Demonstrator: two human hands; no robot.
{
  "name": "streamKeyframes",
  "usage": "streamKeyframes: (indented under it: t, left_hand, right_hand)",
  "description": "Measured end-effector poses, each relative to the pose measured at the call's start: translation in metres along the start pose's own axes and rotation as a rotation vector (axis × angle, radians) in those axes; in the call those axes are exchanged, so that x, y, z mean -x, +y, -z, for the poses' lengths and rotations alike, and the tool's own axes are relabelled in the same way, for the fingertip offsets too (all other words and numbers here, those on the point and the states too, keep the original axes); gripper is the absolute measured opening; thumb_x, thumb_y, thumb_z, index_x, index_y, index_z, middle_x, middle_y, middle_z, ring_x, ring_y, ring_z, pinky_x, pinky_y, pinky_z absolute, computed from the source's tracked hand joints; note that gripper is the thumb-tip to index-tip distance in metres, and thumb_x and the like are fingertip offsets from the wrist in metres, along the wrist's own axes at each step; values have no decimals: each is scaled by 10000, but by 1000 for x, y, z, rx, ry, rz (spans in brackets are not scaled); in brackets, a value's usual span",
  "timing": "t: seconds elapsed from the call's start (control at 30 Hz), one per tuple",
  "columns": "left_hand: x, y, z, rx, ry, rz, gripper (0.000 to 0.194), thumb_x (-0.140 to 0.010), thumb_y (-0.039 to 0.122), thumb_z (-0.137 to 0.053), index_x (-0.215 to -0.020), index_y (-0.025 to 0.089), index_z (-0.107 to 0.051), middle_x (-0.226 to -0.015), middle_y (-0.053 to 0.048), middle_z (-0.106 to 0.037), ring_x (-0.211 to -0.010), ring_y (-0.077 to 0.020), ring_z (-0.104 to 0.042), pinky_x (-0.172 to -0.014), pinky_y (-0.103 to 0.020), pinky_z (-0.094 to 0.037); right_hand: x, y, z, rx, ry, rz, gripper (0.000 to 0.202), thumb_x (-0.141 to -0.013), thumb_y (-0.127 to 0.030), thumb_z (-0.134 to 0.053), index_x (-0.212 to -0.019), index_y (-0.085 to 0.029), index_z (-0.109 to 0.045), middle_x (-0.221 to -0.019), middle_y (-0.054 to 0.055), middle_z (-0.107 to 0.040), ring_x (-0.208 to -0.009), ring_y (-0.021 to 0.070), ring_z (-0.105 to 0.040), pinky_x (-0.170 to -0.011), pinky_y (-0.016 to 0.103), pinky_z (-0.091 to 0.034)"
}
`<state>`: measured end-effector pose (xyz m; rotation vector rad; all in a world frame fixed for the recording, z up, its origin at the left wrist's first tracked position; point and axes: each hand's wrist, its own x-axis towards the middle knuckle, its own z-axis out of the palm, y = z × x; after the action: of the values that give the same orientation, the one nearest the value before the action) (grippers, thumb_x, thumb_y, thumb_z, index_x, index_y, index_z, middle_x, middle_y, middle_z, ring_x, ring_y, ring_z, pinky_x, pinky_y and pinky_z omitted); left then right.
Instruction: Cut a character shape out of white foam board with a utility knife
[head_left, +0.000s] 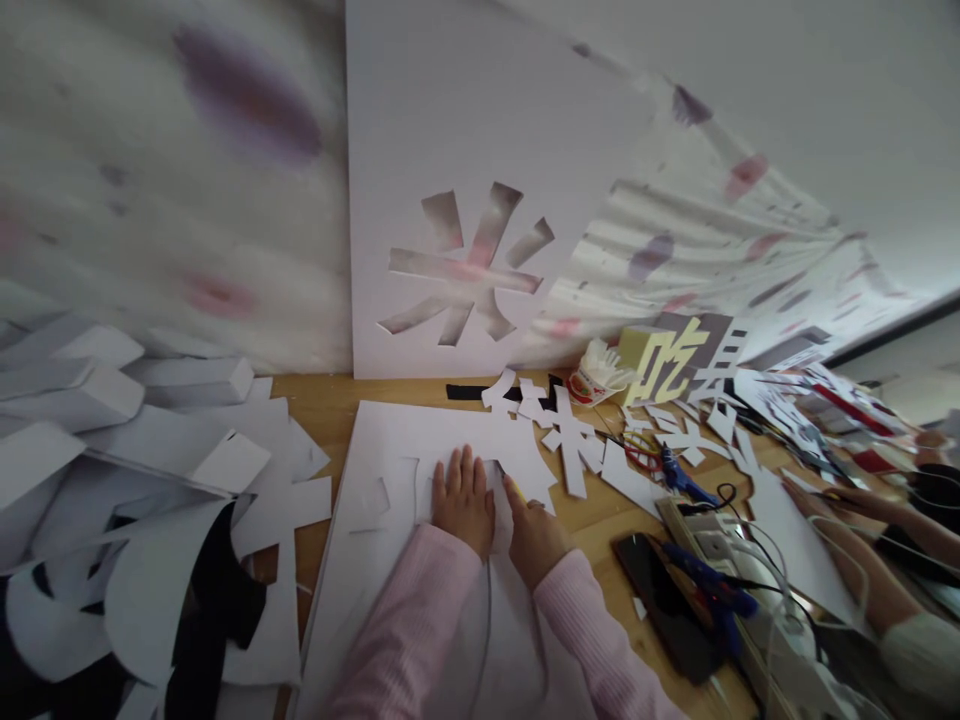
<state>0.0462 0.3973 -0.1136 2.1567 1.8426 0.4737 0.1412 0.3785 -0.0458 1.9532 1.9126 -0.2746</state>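
Observation:
A white board [379,430] with cut lines in it lies flat on the wooden table in front of me. My left hand [463,503] rests on this board with its fingers stretched out, pressing it down. Just to the right, my right hand [536,535] is closed around a small yellow craft knife [517,490], mostly covered by my fingers. The knife's tip meets the board near the upper end of a cut. Curved cut lines run down the board below and between my hands.
White and black cut pieces [247,560] pile up at left. A large board [420,120] with a character-shaped opening leans against the curtain. At right lie white scraps [574,450], a phone [664,600], blue glue guns [709,580], a power strip [712,545] and a co-worker's arms [862,560].

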Motion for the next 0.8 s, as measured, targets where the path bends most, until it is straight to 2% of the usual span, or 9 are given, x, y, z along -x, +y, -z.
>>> streamKeyframes:
  t: [0.47, 0.8]
  left_hand:
    - [1, -1, 3, -5, -13, 0, 533, -972, 352, -305, -1438, 104, -377, -1560, -116, -236, -1448, -280, -225, -1184, -525, -180]
    - [1, -2, 2, 27, -29, -2, 539, -968, 348, -318, -1444, 100, -362, -1570, -116, -213, -1456, -275, -198, -1185, -532, -161]
  right_hand:
    - [4, 3, -4, 51, 32, -4, 692, -844, -55, -444, -1505, -167, -273, -1071, 180, -672, -870, 223, -705, -726, 293, -509]
    - [-1, 10, -35, 111, 117, -1, 773, -783, -49, -471, -1514, -134, -235, -1009, 184, -675, -716, 192, -678, -633, 282, -503]
